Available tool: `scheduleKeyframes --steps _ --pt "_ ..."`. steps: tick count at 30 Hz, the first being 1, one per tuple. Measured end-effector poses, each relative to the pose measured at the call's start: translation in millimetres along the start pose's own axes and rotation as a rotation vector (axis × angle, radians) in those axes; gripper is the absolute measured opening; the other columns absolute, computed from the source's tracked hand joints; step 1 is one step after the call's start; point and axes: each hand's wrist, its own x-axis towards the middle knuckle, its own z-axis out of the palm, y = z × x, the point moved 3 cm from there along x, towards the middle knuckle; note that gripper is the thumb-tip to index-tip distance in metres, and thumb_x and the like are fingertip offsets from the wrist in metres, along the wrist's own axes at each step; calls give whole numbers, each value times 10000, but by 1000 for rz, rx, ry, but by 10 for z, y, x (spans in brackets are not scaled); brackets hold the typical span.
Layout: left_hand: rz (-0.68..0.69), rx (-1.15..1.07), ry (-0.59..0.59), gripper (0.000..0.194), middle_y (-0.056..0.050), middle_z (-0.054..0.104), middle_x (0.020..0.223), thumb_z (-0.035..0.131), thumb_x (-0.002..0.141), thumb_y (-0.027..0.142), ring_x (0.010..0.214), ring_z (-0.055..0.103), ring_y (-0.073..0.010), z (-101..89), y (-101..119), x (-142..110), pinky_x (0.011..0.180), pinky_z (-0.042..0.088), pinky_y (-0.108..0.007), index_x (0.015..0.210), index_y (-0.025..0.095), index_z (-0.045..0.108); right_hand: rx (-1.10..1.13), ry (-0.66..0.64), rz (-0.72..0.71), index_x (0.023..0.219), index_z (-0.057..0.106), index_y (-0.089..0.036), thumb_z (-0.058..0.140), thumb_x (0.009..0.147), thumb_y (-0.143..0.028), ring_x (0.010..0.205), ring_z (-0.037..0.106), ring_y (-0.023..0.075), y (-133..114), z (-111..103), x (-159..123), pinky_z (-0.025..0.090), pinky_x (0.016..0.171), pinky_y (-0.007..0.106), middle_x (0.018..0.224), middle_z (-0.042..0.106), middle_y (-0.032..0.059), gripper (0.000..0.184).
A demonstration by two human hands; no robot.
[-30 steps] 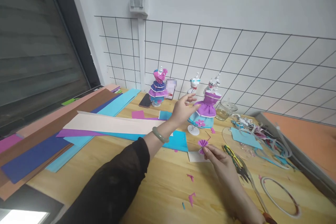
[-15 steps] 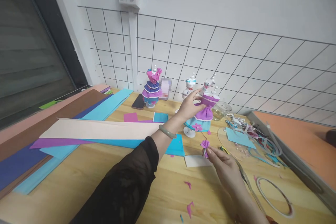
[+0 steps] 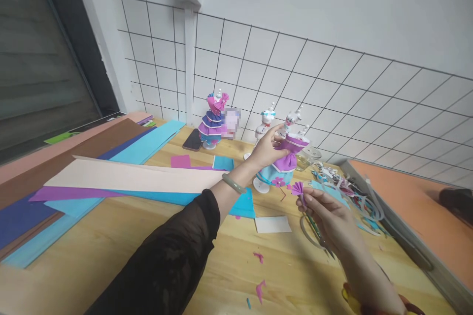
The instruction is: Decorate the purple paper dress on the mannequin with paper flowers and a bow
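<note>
My left hand (image 3: 266, 150) grips the bodice of a miniature dress form (image 3: 287, 162), tilted to the right on its white round base. It wears a purple crepe-paper top over a light blue skirt with a pink flower. Between the thumb and fingers of my right hand (image 3: 328, 211) is a pleated purple paper bow (image 3: 297, 189), held just right of the skirt. Beneath that hand, partly hidden, lie dark-bladed scissors (image 3: 317, 230). A white card (image 3: 273, 224) rests on the table below the dress form.
Long crepe-paper sheets (image 3: 133, 175) cover the left side. Another dressed form (image 3: 213, 120) stands at the back beside a phone (image 3: 192, 140); undressed white forms (image 3: 266, 120) stand behind my left hand. Ribbon pieces (image 3: 343, 179) are heaped at right. Pink scraps (image 3: 260, 291) lie in front.
My right hand has raised the paper bow up and right, closer to the skirt, and the bow's fan now faces up-left. My left hand keeps its hold on the dress form. The view shifted slightly.
</note>
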Motion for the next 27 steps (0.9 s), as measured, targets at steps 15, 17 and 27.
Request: scheduleKeyframes --steps 15,17,27 --pt "-104 -166 -48 786 -57 578 951 713 616 113 874 578 -143 239 190 -146 809 464 -325 1316 213 370 -315 149 -364 1051 653 -208 677 718 -350 776 623 184 -572 101 158 522 720 345 857 680 52 362" --pt "-114 -151 -50 779 -57 582 946 709 622 113 877 579 -146 275 195 -168 795 467 -319 1316 218 370 -279 181 -391 979 666 -205 677 719 -355 751 626 180 -574 59 153 528 699 343 840 677 51 301" --pt "-130 -178 -63 766 -71 587 986 733 619 155 882 590 -154 363 192 -201 782 476 -310 1298 214 385 112 206 -349 801 667 -218 749 646 -271 721 596 143 -528 41 200 491 652 285 800 651 20 183"
